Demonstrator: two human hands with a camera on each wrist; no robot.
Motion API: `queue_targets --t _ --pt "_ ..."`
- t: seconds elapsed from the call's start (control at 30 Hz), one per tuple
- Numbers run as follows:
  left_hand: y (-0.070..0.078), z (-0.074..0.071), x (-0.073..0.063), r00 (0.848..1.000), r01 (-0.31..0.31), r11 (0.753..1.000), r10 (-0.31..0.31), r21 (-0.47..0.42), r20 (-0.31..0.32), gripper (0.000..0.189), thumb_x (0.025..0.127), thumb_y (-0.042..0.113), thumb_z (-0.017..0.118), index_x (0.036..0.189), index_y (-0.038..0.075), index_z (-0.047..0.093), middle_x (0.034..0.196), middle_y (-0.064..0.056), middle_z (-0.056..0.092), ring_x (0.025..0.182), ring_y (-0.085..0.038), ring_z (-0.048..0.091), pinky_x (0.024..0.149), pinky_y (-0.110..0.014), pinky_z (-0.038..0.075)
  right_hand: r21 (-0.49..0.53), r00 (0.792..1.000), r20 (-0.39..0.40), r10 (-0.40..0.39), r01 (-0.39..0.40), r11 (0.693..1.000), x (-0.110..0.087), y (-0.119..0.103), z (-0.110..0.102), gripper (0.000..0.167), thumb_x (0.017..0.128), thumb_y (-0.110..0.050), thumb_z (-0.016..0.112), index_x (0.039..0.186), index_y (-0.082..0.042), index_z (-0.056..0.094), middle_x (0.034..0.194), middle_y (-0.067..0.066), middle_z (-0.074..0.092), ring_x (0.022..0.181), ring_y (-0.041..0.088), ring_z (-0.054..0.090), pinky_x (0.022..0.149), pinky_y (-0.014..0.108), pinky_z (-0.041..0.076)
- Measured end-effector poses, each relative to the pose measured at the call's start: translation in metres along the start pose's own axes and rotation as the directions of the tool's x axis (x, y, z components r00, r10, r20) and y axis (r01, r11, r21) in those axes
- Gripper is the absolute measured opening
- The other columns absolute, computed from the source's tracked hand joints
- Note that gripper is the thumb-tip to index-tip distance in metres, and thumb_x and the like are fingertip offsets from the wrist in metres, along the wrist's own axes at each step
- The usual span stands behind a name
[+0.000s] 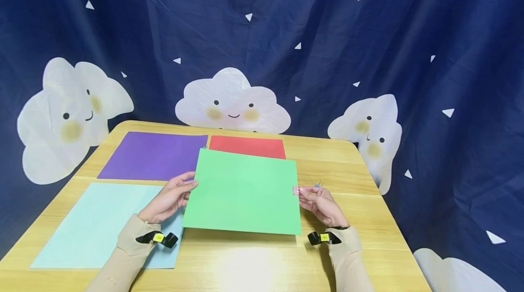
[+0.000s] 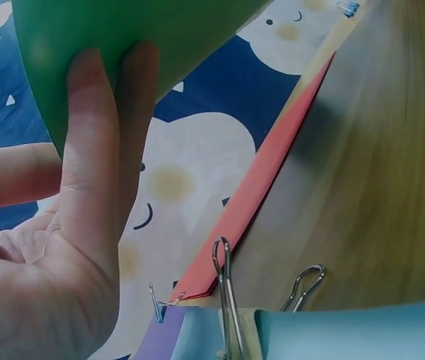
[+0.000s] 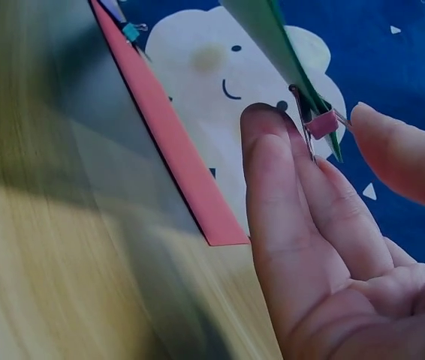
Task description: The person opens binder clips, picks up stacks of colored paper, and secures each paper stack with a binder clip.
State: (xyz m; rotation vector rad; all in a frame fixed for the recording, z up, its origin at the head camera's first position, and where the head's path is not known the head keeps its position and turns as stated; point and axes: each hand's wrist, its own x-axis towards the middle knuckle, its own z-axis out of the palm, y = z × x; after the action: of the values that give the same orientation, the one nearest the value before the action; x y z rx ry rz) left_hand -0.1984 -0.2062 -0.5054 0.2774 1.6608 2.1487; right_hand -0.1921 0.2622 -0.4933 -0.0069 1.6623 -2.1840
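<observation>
A rectangular sheet of bright green paper (image 1: pixel 245 192) is held up above the pale wooden table (image 1: pixel 335 160) between the two hands. At the green sheet's left edge, the left hand (image 1: pixel 169 196) pinches it between thumb and fingers. At its right edge, the right hand (image 1: pixel 321 203) holds a small pink binder clip (image 1: pixel 295 190) by its wire handles, thumb on one and fingers on the other; the clip sits on the green sheet's edge, right at the fingertips. Beyond the green sheet lies a red paper sheet (image 1: pixel 247 145), partly hidden by it; to the far left of it is a purple paper sheet (image 1: pixel 153 155), and to its near left a light blue paper sheet (image 1: pixel 98 224), partly under the left forearm. A small blue binder clip (image 1: pixel 318 185) lies to the green sheet's right, just past the right hand.
</observation>
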Motion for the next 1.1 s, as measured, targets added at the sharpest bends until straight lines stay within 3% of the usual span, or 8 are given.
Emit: queue_targets --t 0.23,0.43,0.67,0.8,0.93,1.1 --pt "0.000 -0.001 -0.004 1.000 -0.005 1.000 0.005 -0.002 0.015 0.073 0.111 0.013 0.047 0.161 -0.009 -0.002 0.075 0.015 0.048 0.056 0.004 0.044 0.051 -0.011 0.045 0.010 0.998 0.056 0.005 -0.006 1.000 0.000 -0.002 0.002 0.014 0.107 -0.011 0.057 0.108 -0.013 0.071 0.104 -0.003 0.079 0.095 0.010 0.076 0.090 0.026 0.063" --pt "0.000 -0.003 -0.004 1.000 0.008 1.000 -0.008 0.010 0.001 0.074 0.111 0.015 0.047 0.162 -0.007 -0.001 0.077 0.014 0.049 0.057 0.003 0.045 0.050 -0.012 0.043 0.081 0.992 0.128 -0.015 0.005 0.997 0.001 -0.003 0.004 0.016 0.109 -0.015 0.053 0.111 -0.012 0.068 0.106 0.000 0.078 0.094 0.014 0.078 0.088 0.031 0.064" --pt "0.002 0.000 -0.004 1.000 0.026 1.000 -0.026 -0.004 0.007 0.072 0.111 0.015 0.048 0.163 -0.005 0.001 0.079 0.013 0.049 0.058 0.002 0.043 0.051 -0.013 0.039 0.158 0.951 0.298 -0.083 0.037 0.987 0.001 -0.003 0.006 0.029 0.114 -0.021 0.037 0.126 -0.011 0.062 0.117 0.000 0.072 0.092 0.015 0.078 0.086 0.030 0.065" --pt "0.005 0.002 -0.004 0.999 0.046 0.999 -0.046 -0.017 0.010 0.071 0.111 0.015 0.047 0.163 -0.003 0.003 0.082 0.011 0.047 0.059 0.000 0.042 0.052 -0.015 0.036 0.213 0.927 0.362 -0.095 0.017 0.977 0.001 -0.005 0.008 0.030 0.115 -0.020 0.032 0.126 -0.015 0.059 0.113 -0.004 0.069 0.082 0.007 0.073 0.077 0.021 0.063" --pt "0.009 0.005 -0.007 0.998 0.066 0.997 -0.065 -0.046 0.018 0.065 0.112 0.014 0.045 0.163 0.000 0.007 0.095 0.007 0.056 0.065 0.000 0.055 0.058 -0.016 0.052 0.249 0.921 0.379 -0.092 -0.006 0.968 0.000 -0.009 0.010 0.030 0.115 -0.019 0.031 0.127 -0.016 0.058 0.111 -0.006 0.068 0.079 0.003 0.068 0.073 0.018 0.060" --pt "0.015 0.008 -0.016 0.995 0.091 0.994 -0.089 -0.053 0.041 0.053 0.112 0.017 0.044 0.157 0.003 0.021 0.105 0.005 0.061 0.071 -0.004 0.065 0.065 -0.020 0.059 0.227 0.918 0.393 -0.061 -0.033 0.973 -0.002 -0.012 0.012 0.028 0.116 -0.022 0.028 0.132 -0.014 0.050 0.112 -0.005 0.069 0.080 0.005 0.067 0.074 0.020 0.061"
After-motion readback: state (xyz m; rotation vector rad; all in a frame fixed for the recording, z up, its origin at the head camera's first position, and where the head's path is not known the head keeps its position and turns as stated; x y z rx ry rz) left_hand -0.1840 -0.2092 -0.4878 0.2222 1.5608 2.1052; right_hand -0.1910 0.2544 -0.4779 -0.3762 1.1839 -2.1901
